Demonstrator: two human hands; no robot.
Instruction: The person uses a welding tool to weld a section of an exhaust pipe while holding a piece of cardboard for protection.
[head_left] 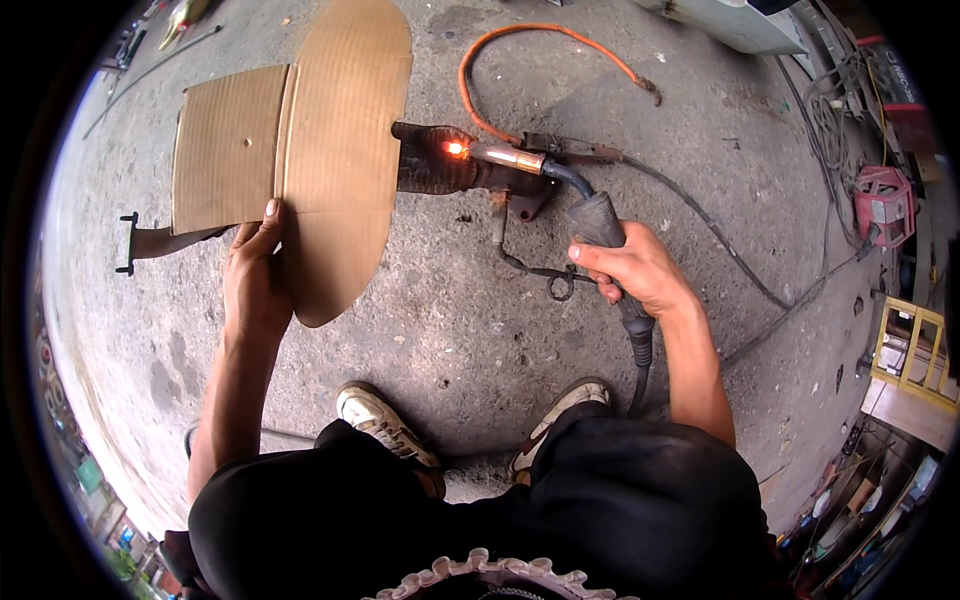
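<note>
My left hand [258, 275] grips the lower edge of a folded piece of brown cardboard [345, 160], thumb on the near face. The cardboard stands over the left part of a rusty metal exhaust pipe [428, 172] on the floor and hides its middle. A flanged pipe end [165, 242] shows left of the cardboard. My right hand [645, 272] is wrapped round the black handle of a welding torch [597, 220]. The torch's copper nozzle points left, and an orange-hot glow sits at its tip against the pipe. A ground clamp [575, 148] lies at the pipe's right end.
An orange cable [540, 30] loops behind the pipe, and a dark cable [715, 215] runs right from the clamp. My shoes [385, 425] stand close in front. To the right are a pink-red frame [883, 205], a yellow rack [912, 350] and tangled cables [828, 120].
</note>
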